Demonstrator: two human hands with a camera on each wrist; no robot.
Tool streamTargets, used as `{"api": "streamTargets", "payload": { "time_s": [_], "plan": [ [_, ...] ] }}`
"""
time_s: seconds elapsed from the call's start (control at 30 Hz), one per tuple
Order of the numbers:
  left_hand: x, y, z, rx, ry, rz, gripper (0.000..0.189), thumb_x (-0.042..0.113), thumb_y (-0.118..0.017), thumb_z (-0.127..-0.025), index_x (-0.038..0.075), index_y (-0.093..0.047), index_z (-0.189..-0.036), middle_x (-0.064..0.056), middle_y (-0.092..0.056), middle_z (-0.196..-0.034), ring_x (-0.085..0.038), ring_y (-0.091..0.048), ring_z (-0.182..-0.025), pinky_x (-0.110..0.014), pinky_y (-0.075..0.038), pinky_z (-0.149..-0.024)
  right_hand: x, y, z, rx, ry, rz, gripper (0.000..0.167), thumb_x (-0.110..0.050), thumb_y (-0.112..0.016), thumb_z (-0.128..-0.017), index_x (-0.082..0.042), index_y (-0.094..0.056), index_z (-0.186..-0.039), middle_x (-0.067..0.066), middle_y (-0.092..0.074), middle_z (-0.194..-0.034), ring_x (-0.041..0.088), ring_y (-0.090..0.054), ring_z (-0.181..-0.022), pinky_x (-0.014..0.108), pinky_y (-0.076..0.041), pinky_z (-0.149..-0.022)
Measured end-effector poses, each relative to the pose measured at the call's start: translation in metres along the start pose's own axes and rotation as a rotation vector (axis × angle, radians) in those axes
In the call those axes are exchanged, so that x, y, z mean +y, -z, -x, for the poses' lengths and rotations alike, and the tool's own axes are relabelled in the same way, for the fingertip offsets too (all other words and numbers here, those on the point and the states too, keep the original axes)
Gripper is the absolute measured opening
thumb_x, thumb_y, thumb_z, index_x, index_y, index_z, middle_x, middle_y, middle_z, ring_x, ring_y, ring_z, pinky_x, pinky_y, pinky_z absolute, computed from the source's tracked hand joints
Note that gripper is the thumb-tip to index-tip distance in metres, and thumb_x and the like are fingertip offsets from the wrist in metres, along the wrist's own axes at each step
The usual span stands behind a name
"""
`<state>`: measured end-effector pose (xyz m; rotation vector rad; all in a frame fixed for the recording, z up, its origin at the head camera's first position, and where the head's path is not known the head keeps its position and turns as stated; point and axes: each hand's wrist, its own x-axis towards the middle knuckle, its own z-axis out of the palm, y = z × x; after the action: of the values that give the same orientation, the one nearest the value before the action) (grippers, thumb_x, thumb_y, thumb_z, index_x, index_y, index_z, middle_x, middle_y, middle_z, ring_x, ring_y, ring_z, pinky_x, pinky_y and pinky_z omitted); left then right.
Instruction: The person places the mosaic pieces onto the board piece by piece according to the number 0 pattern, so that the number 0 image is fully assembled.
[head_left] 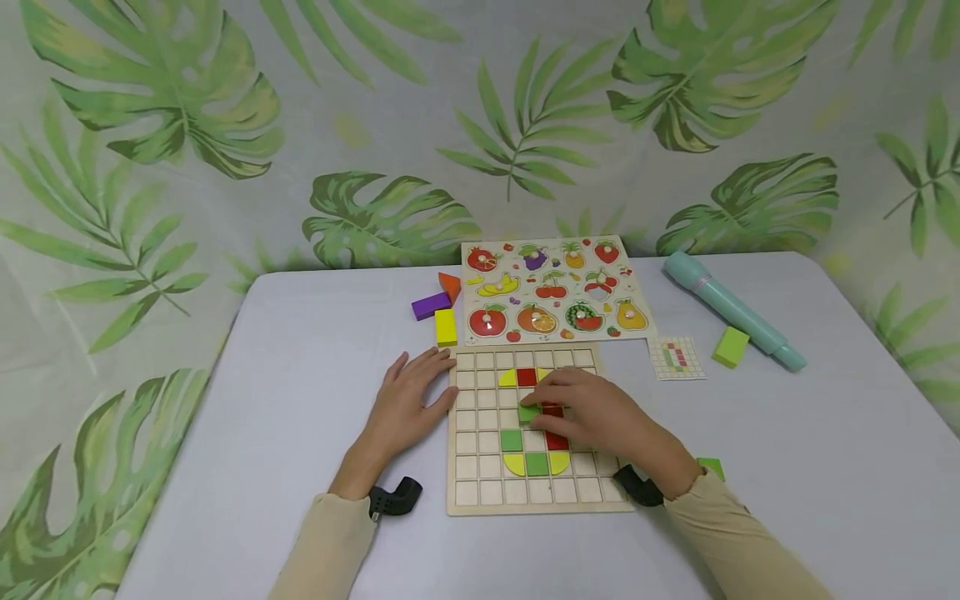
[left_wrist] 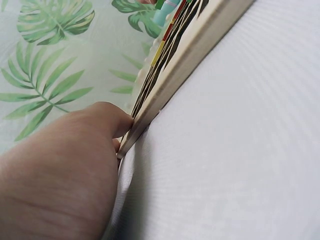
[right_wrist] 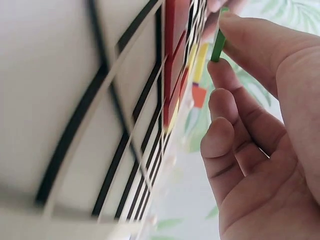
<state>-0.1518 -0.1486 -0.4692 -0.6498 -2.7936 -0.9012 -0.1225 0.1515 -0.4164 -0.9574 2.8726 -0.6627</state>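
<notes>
My right hand pinches a green square tile between thumb and index finger over the wooden grid board. In the right wrist view, the green tile is held on edge, above the grid, with the other fingers loosely bent. Set into the board are red squares, another green square, a green square at the bottom and yellow quarter-rounds. At the board's left edge rests my left hand; its thumb touches the rim in the left wrist view.
Behind the board lies a fruit knob puzzle. A small pattern card, a green block and a teal tube lie to the right. Yellow, purple and orange blocks sit back left. Another green block is beside my right wrist.
</notes>
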Motion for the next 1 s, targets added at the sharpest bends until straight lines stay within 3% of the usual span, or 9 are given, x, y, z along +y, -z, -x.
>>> {"api": "streamTargets", "payload": {
  "time_s": [0.13, 0.4, 0.8, 1.0],
  "plan": [
    [-0.002, -0.001, 0.0, 0.013, -0.016, -0.012, 0.044, 0.029, -0.067, -0.099, 0.01, -0.064, -0.139, -0.008, -0.058, -0.15, -0.026, -0.046, -0.147, -0.056, -0.021, -0.127, -0.009, -0.005, -0.008, -0.027, -0.005, -0.011, 0.025, -0.036, -0.08, -0.091, -0.028, -0.079, -0.115, -0.008, -0.072, -0.114, 0.016, -0.063, -0.111, 0.04, -0.058, -0.097],
    [-0.004, -0.002, 0.0, 0.011, -0.019, -0.014, 0.044, 0.03, -0.066, -0.1, 0.011, -0.064, -0.139, -0.007, -0.058, -0.15, -0.025, -0.045, -0.147, -0.056, -0.021, -0.127, -0.015, -0.01, -0.015, -0.059, 0.014, 0.012, 0.019, -0.034, -0.078, -0.092, -0.027, -0.081, -0.109, -0.011, -0.072, -0.11, 0.011, -0.06, -0.1, 0.03, -0.057, -0.084],
    [-0.005, -0.004, -0.001, 0.005, -0.012, -0.02, 0.044, 0.031, -0.065, -0.1, 0.012, -0.063, -0.14, -0.006, -0.058, -0.151, -0.025, -0.045, -0.147, -0.055, -0.02, -0.127, -0.017, -0.014, -0.019, -0.056, 0.006, 0.033, 0.019, -0.028, -0.078, -0.093, -0.025, -0.081, -0.111, -0.009, -0.072, -0.106, 0.01, -0.06, -0.098, 0.03, -0.056, -0.084],
    [-0.005, -0.003, -0.001, 0.013, -0.019, -0.017, 0.044, 0.03, -0.067, -0.099, 0.011, -0.064, -0.139, -0.007, -0.059, -0.15, -0.026, -0.045, -0.147, -0.056, -0.021, -0.127, -0.014, -0.008, -0.013, -0.059, -0.015, 0.027, 0.021, -0.03, -0.078, -0.093, -0.025, -0.08, -0.114, -0.007, -0.073, -0.113, 0.016, -0.062, -0.108, 0.037, -0.058, -0.094]
  ]
}}
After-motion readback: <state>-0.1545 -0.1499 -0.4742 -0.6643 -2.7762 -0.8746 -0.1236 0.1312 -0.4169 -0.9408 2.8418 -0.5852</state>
